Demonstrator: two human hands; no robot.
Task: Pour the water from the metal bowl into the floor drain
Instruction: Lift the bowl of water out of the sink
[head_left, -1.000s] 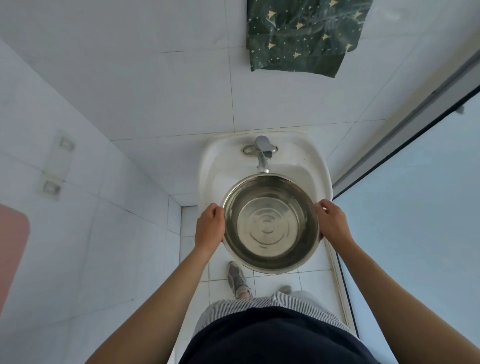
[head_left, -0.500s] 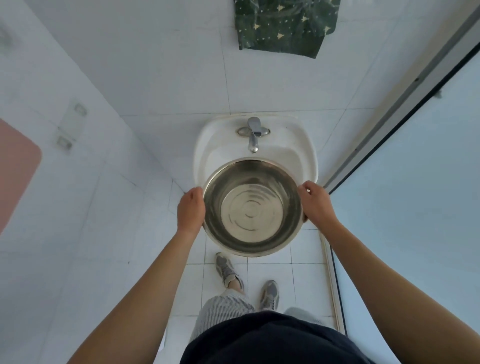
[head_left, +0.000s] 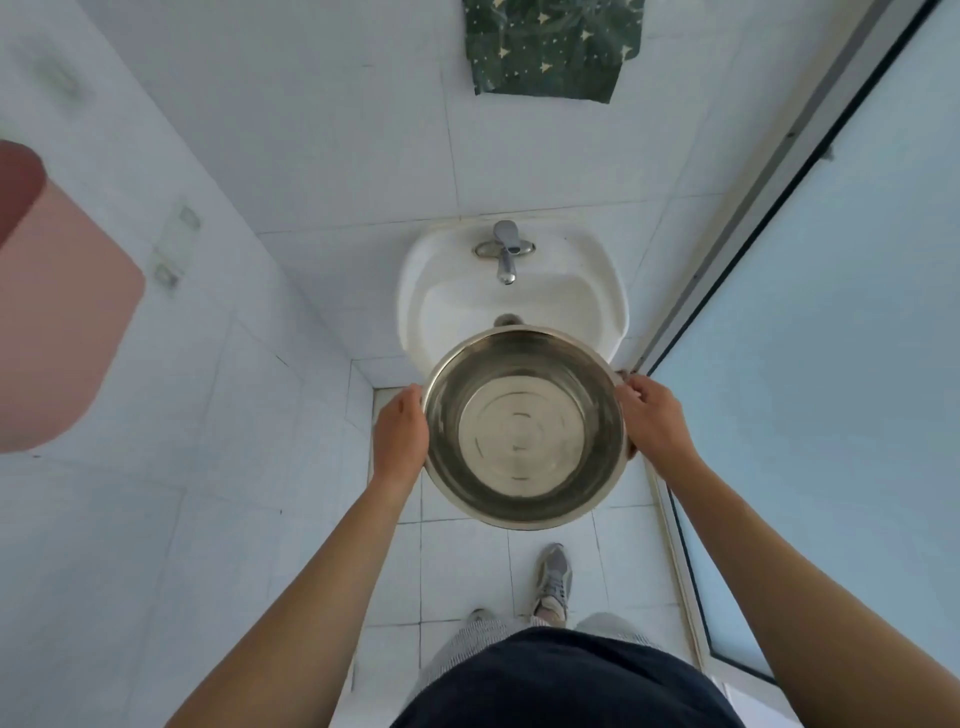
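A round metal bowl (head_left: 523, 426) is held level in front of me, above the tiled floor and just in front of the white washbasin (head_left: 511, 301). Clear water lies in its bottom. My left hand (head_left: 400, 434) grips the bowl's left rim and my right hand (head_left: 652, 415) grips its right rim. No floor drain shows in this view; the bowl and my body hide much of the floor below.
A chrome tap (head_left: 505, 252) sits at the back of the washbasin. White tiled walls stand ahead and to the left. A frosted glass door (head_left: 831, 338) runs along the right. A green patterned cloth (head_left: 553, 47) hangs on the wall. My shoe (head_left: 555, 577) is on the floor tiles.
I have stepped back from the washbasin. The bowl has come away from over the basin and now hangs above the floor. Both hands keep their hold on the rim.
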